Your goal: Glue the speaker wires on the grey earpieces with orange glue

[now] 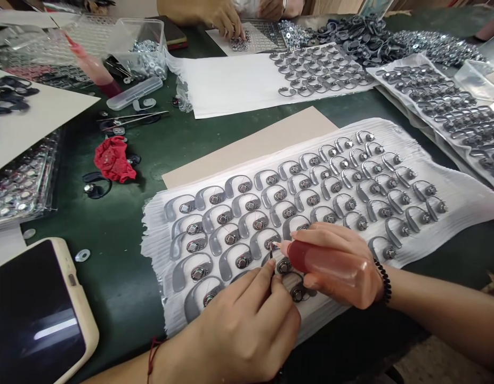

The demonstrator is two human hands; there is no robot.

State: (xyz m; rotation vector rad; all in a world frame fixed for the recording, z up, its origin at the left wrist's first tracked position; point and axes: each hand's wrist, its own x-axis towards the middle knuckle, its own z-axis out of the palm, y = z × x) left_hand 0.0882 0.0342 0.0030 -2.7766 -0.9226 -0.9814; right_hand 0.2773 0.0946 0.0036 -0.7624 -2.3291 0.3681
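We see the right hand [342, 261] gripping a reddish squeeze bottle [326, 269], nozzle down on a grey ear hook [270, 242] on the white sheet [462, 197]; left hand [247, 314] pinches a thin pick [271, 261] beside it; phone [34, 314] lies well apart, left.

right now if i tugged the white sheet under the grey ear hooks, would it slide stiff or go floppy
Probably floppy: the white sheet has ragged, wrinkled edges, like thin paper. It looks light, so a tug would likely crumple it and scatter the loose grey ear hooks. The left hand and right hand press its near edge, so it might tear there.
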